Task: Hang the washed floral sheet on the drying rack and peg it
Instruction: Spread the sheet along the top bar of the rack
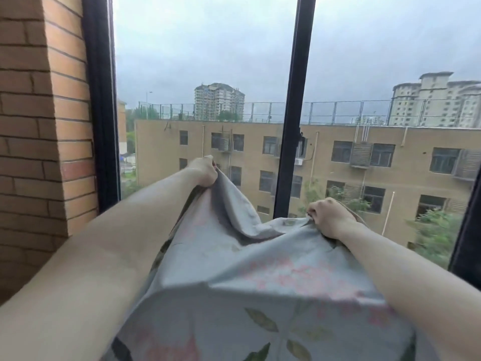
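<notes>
The floral sheet [260,277] is pale grey-blue with pink flowers and green leaves, and it fills the lower middle of the head view. Both arms stretch forward and up toward the window. My left hand [204,171] is closed on the sheet's upper edge, raised higher and farther out. My right hand [329,217] grips the same edge lower down and to the right. The cloth sags in a fold between the two hands and drapes down toward me. No drying rack or peg is in view.
A large window with black frames faces me; a vertical mullion [294,113] runs just behind the hands. A brick wall [39,126] stands at the left. Outside lie a tan building and distant towers.
</notes>
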`<act>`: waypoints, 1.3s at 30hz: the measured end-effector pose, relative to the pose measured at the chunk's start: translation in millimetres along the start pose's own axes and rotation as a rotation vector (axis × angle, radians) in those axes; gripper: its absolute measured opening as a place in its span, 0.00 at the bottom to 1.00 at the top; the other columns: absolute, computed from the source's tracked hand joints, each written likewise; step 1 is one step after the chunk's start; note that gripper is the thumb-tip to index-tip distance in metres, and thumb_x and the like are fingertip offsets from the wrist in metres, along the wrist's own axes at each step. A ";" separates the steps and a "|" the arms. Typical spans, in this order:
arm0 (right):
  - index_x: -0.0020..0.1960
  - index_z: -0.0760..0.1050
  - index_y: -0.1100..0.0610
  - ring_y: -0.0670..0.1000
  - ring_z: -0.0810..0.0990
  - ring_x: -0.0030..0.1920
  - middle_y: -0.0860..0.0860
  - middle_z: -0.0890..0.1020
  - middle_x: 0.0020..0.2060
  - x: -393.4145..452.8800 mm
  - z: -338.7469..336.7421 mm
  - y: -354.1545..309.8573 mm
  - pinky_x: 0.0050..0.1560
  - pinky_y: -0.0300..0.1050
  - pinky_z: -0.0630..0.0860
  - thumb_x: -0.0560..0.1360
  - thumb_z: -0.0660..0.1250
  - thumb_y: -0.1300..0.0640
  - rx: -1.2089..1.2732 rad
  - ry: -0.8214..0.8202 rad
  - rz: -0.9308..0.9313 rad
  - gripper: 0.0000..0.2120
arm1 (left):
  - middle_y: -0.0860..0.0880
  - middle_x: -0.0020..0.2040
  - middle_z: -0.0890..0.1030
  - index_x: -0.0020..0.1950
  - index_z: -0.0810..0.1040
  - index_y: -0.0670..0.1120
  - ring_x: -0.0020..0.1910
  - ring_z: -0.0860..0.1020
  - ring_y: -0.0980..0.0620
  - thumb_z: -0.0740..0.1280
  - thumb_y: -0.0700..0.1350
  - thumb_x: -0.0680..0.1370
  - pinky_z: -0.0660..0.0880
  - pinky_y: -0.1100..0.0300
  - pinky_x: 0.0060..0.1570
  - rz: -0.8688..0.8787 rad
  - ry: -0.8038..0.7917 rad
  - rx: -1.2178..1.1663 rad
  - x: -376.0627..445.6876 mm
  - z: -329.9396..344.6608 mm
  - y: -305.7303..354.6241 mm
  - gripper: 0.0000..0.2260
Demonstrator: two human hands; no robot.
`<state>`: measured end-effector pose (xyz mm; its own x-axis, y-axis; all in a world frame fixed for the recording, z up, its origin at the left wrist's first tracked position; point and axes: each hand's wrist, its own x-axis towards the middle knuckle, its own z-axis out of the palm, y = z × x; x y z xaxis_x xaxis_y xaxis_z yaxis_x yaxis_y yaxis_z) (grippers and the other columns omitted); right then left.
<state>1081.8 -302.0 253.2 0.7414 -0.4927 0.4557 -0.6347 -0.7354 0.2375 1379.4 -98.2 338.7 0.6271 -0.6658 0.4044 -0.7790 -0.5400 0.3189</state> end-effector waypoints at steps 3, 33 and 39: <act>0.47 0.84 0.55 0.60 0.82 0.49 0.55 0.84 0.47 -11.2 5.1 -7.4 0.53 0.52 0.80 0.82 0.62 0.56 0.127 -0.224 0.068 0.12 | 0.41 0.64 0.79 0.67 0.76 0.43 0.62 0.78 0.40 0.60 0.45 0.84 0.76 0.51 0.59 -0.012 -0.173 0.121 -21.4 22.0 -14.8 0.14; 0.56 0.83 0.46 0.41 0.87 0.46 0.42 0.88 0.47 -123.4 -153.5 -129.3 0.51 0.45 0.83 0.84 0.60 0.43 0.709 -0.437 -0.247 0.14 | 0.52 0.27 0.69 0.32 0.66 0.47 0.27 0.69 0.51 0.53 0.73 0.79 0.72 0.53 0.33 0.434 -0.195 -0.004 -299.5 -9.3 22.7 0.31; 0.34 0.73 0.55 0.45 0.69 0.22 0.47 0.71 0.23 -184.5 -135.6 -143.9 0.26 0.45 0.69 0.83 0.52 0.34 0.555 -0.311 -0.076 0.31 | 0.51 0.27 0.73 0.34 0.71 0.48 0.30 0.72 0.54 0.56 0.62 0.82 0.69 0.53 0.35 0.423 -0.133 -0.119 -294.6 -6.1 12.3 0.24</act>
<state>1006.8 -42.2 251.2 0.8615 -0.4803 0.1646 -0.4323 -0.8640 -0.2582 1185.0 94.4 228.6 0.2434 -0.8794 0.4091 -0.9570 -0.1490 0.2490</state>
